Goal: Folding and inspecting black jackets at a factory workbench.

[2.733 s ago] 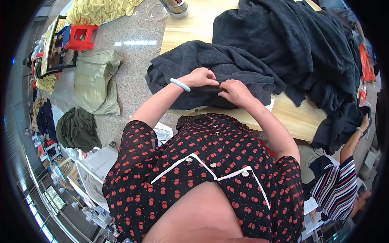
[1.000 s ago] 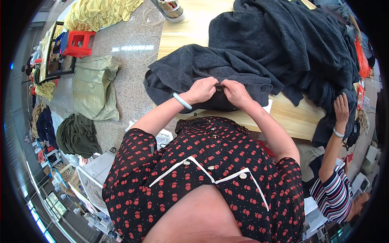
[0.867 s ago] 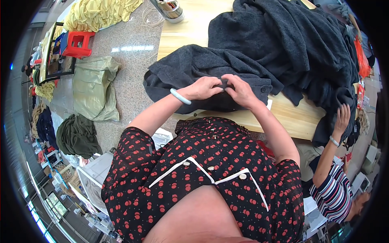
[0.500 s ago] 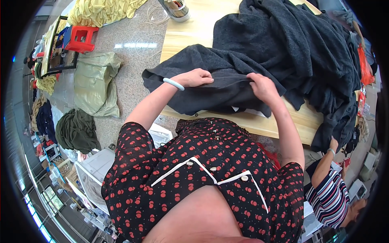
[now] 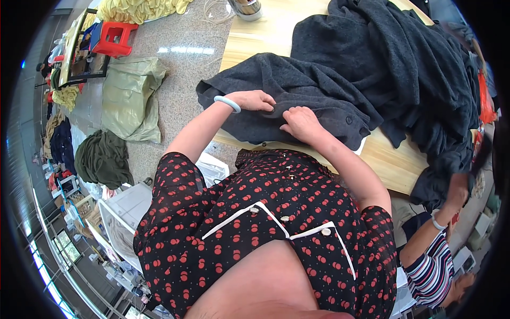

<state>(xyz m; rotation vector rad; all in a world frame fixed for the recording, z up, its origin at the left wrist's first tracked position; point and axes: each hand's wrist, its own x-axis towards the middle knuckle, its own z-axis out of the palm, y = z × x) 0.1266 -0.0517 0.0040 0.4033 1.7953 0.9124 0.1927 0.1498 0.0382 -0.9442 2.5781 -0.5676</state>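
Observation:
A dark grey buttoned garment (image 5: pixel 324 90) lies rumpled along the near edge of the table. Dark round buttons show along its front flap at the right. On its left part, my left hand (image 5: pixel 252 100), with a pale bangle at the wrist, pinches the fabric near a fold. Close beside it, my right hand (image 5: pixel 304 124) has its fingers curled onto the same cloth, left of the visible buttons. The fingertips of both hands are partly lost against the dark fabric. A white piece peeks out from under the garment's right end.
More dark grey garments (image 5: pixel 393 69) are heaped on the wooden table (image 5: pixel 393 162). A metal can (image 5: pixel 247 8) stands at the far edge. A co-worker's arm (image 5: pixel 433 228) reaches to the heap at right. Left are a red stool (image 5: pixel 119 40), a plastic sack (image 5: pixel 130 98) and dark green cloth (image 5: pixel 103 159).
My right hand has moved left from the garment's right part to near my left hand. The flap now lies turned with its buttons showing. The co-worker's hand has risen.

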